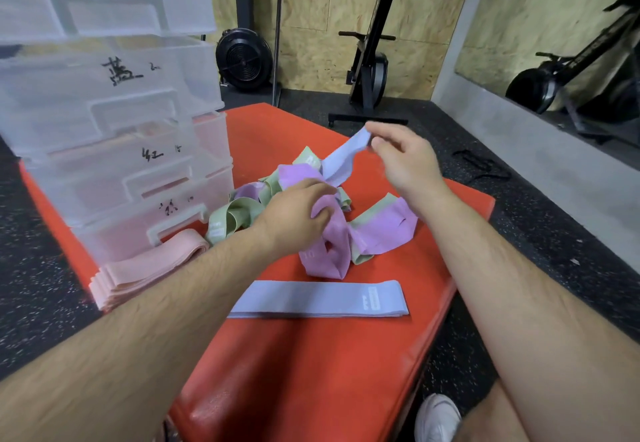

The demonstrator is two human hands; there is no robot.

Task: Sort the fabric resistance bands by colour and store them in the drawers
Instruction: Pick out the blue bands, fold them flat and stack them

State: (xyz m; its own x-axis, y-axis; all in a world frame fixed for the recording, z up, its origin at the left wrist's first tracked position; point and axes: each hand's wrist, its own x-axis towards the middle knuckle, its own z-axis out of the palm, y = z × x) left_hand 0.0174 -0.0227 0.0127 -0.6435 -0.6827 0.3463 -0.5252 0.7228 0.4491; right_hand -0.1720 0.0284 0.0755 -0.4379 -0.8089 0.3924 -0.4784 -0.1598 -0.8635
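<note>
A tangled heap of purple and green fabric bands [381, 226] lies in the middle of the red mat [311, 355]. My left hand [298, 209] grips a purple band [332, 233] in that heap. My right hand [405, 157] pinches the end of a blue band [341, 161] and holds it up above the heap. A neat stack of blue bands [318, 299] lies flat in front of the heap. Pink bands [145, 268] are stacked at the left, by the foot of the clear plastic drawers [114, 136]. The drawers carry handwritten labels and are closed.
Black exercise machines [370, 60] stand on the dark rubber floor behind the mat, against a chipboard wall. A mirror [571, 43] runs along the right. A black strap [481, 167] lies on the floor at right. My white shoe [438, 417] shows at the bottom.
</note>
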